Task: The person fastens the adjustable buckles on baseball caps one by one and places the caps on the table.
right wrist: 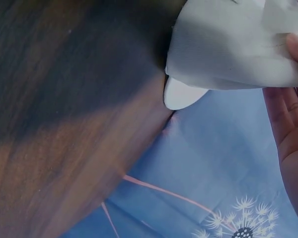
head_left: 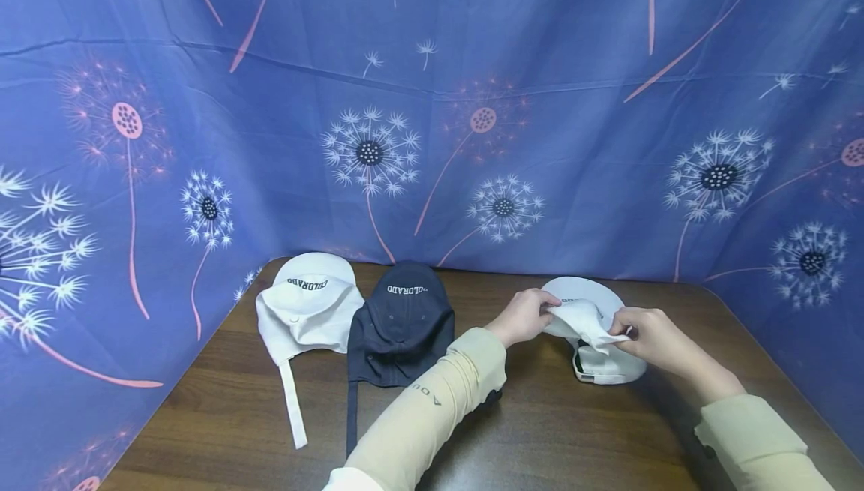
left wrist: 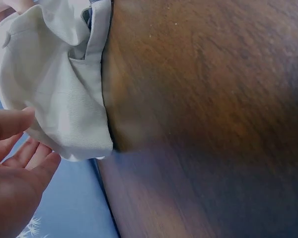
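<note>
On the right part of the table lies a white cap (head_left: 574,320), brim to the back, its soft crown folded and partly raised. My left hand (head_left: 523,316) holds the crown's left edge between thumb and fingers. At the opposite edge, my right hand (head_left: 648,337) pinches the fabric. The cap's back strap and its small buckle lie toward me, below the lifted cloth. In the left wrist view, the cap's pale crown (left wrist: 54,79) hangs beside the left thumb and fingertips. The right wrist view has the right thumb on the crown (right wrist: 228,49), with fingers behind it.
A second white cap (head_left: 310,318) lies at the left of the brown wooden table (head_left: 574,446), strap stretched toward me. Close beside it is a black cap (head_left: 405,326) with its strap hanging forward. A blue dandelion-print cloth (head_left: 432,64) stands behind and around the table.
</note>
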A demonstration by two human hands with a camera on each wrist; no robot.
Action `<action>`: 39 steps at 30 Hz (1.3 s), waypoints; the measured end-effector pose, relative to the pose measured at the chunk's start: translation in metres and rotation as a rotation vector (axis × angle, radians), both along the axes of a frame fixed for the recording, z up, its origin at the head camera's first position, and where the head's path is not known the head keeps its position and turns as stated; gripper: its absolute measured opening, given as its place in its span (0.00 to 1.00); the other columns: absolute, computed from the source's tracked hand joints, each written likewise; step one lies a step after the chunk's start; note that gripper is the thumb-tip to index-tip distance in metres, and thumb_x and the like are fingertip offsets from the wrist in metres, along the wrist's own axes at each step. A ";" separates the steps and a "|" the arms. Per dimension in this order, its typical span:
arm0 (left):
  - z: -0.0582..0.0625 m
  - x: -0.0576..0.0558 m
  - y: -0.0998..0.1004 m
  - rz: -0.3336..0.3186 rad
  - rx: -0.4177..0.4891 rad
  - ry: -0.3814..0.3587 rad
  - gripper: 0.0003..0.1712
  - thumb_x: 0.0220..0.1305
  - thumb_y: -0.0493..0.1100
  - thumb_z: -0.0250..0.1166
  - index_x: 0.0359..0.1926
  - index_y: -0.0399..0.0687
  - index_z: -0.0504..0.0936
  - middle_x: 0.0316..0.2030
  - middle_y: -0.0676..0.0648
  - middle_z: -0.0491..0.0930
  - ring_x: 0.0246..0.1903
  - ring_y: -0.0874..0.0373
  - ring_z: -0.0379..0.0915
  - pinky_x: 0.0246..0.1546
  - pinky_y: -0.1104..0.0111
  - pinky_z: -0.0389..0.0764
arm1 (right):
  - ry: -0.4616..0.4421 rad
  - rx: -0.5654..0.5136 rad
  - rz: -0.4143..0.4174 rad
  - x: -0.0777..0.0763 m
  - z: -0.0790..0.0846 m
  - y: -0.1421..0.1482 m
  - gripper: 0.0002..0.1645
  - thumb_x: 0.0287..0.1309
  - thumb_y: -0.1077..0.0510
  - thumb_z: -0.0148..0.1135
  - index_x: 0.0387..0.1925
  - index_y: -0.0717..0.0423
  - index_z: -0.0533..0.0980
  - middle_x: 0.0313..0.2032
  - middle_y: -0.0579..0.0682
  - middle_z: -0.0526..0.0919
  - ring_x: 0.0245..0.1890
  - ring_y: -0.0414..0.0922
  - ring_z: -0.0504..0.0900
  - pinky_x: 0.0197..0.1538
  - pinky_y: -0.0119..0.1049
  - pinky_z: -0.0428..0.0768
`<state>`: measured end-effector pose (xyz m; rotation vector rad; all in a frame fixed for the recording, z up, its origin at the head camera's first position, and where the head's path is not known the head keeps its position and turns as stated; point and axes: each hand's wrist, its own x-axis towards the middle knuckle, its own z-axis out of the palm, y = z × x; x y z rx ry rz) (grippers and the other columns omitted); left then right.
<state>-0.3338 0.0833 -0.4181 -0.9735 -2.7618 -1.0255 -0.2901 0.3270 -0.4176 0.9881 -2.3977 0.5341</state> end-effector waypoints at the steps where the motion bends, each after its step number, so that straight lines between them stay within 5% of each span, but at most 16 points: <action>1: 0.000 0.000 0.001 -0.008 -0.005 -0.004 0.18 0.61 0.35 0.62 0.52 0.48 0.81 0.51 0.52 0.80 0.54 0.65 0.72 0.52 0.81 0.68 | -0.009 0.007 -0.012 0.001 0.001 0.001 0.27 0.19 0.75 0.73 0.19 0.42 0.74 0.22 0.30 0.73 0.23 0.26 0.69 0.24 0.25 0.70; 7: 0.006 0.002 0.002 -0.034 -0.033 0.009 0.21 0.60 0.36 0.63 0.56 0.48 0.78 0.54 0.52 0.78 0.56 0.65 0.71 0.54 0.80 0.68 | -0.039 0.065 -0.077 0.006 0.005 0.005 0.24 0.25 0.72 0.76 0.28 0.49 0.79 0.27 0.37 0.80 0.27 0.30 0.75 0.27 0.31 0.76; 10: 0.013 0.005 0.000 -0.058 -0.079 0.034 0.24 0.60 0.38 0.64 0.58 0.47 0.75 0.56 0.52 0.77 0.58 0.64 0.69 0.57 0.80 0.65 | -0.011 0.098 -0.088 0.010 0.011 0.007 0.29 0.26 0.65 0.79 0.39 0.55 0.79 0.35 0.46 0.82 0.33 0.40 0.79 0.37 0.25 0.75; 13: 0.024 0.008 -0.004 -0.085 -0.132 0.055 0.27 0.61 0.41 0.63 0.61 0.45 0.72 0.59 0.50 0.74 0.61 0.62 0.67 0.60 0.79 0.62 | -0.018 0.105 -0.086 0.016 0.021 0.005 0.41 0.26 0.58 0.81 0.51 0.60 0.76 0.45 0.55 0.80 0.43 0.48 0.77 0.53 0.15 0.62; 16: 0.035 0.011 -0.012 -0.099 -0.175 0.047 0.30 0.62 0.43 0.63 0.64 0.44 0.68 0.62 0.49 0.71 0.63 0.60 0.63 0.63 0.77 0.60 | -0.071 0.096 -0.098 0.021 0.031 -0.002 0.48 0.30 0.51 0.81 0.58 0.59 0.72 0.53 0.58 0.76 0.51 0.53 0.72 0.58 0.10 0.49; 20: 0.046 0.014 -0.026 -0.105 -0.190 0.010 0.34 0.61 0.47 0.64 0.67 0.43 0.65 0.64 0.48 0.68 0.65 0.58 0.61 0.64 0.73 0.60 | -0.118 0.092 -0.149 0.028 0.048 -0.019 0.51 0.37 0.49 0.78 0.65 0.56 0.65 0.59 0.60 0.71 0.57 0.59 0.68 0.64 0.38 0.63; 24: 0.055 0.019 -0.046 -0.092 -0.191 -0.001 0.36 0.61 0.49 0.64 0.68 0.45 0.63 0.65 0.48 0.67 0.66 0.57 0.60 0.65 0.70 0.61 | -0.128 0.069 -0.197 0.031 0.062 -0.038 0.51 0.41 0.52 0.76 0.67 0.56 0.62 0.61 0.63 0.67 0.59 0.64 0.64 0.53 0.63 0.66; 39: 0.098 0.050 -0.132 -0.026 -0.228 0.024 0.39 0.62 0.51 0.64 0.70 0.52 0.58 0.68 0.48 0.60 0.68 0.52 0.54 0.65 0.57 0.62 | -0.151 0.001 -0.113 0.041 0.093 -0.108 0.46 0.47 0.50 0.73 0.66 0.53 0.64 0.64 0.56 0.66 0.63 0.59 0.64 0.57 0.61 0.66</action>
